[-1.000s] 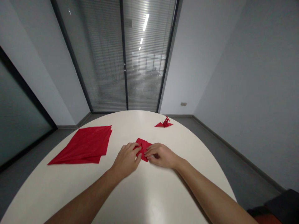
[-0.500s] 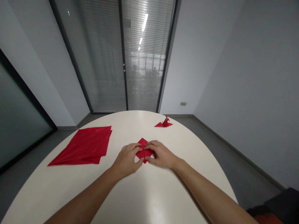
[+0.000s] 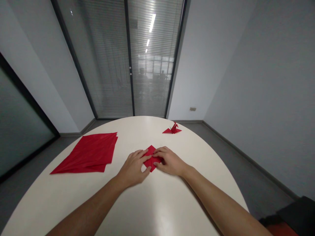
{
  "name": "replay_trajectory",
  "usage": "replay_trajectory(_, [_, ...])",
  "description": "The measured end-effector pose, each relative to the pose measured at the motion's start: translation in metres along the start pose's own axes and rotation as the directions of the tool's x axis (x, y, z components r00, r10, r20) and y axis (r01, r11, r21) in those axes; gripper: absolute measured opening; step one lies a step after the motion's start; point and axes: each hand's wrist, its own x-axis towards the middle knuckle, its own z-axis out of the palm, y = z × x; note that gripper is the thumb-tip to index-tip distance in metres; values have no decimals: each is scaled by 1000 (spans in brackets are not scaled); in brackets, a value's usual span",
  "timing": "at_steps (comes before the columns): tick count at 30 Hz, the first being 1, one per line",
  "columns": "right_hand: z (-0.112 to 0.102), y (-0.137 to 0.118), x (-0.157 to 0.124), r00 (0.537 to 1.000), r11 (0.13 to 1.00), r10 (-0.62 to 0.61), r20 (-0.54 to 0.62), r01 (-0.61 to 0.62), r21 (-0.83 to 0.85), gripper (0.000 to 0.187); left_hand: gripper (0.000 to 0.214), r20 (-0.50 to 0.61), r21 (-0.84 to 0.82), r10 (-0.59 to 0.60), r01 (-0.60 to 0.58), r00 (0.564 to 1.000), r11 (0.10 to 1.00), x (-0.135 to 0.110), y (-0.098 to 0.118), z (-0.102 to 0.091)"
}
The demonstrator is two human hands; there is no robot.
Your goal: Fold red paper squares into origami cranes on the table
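A small folded piece of red paper lies on the white round table in front of me. My left hand rests on its left side, fingers pressed down on the paper. My right hand covers its right side, with fingers and thumb pinched on a fold. Both hands nearly meet over the paper, and much of it is hidden under them.
A stack of red paper sheets lies to the left on the table. A finished red paper crane stands near the far right edge. Glass doors with blinds are behind the table. A dark seat shows at the lower right.
My right hand slid left onto the paper, folding its right side inward so the visible piece got narrower. My left hand stayed in place.
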Motion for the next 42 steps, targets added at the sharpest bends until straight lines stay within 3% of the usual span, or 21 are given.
replay_trajectory(7, [0, 1, 1, 1000, 1000, 18, 9, -18, 4, 11, 35, -7, -79, 14, -14, 1000, 997, 0, 2, -6])
replay_trajectory(16, [7, 5, -1, 998, 996, -51, -43, 54, 75, 14, 34, 7, -52, 38, -38, 999, 998, 3, -1, 0])
replay_trajectory(26, [5, 19, -1, 1000, 1000, 2, 1, -2, 4, 29, 39, 55, 8, 38, -38, 998, 999, 4, -6, 5])
replay_trajectory(31, [4, 22, -2, 994, 994, 93, -65, -96, -58, 29, 42, 76, 41, 64, -67, 995, 997, 2, -6, 4])
replay_trajectory(42, [8, 25, -3, 982, 990, 125, -139, -132, -44, 22, 37, 26, 59, 158, -159, 987, 986, 2, 2, -4])
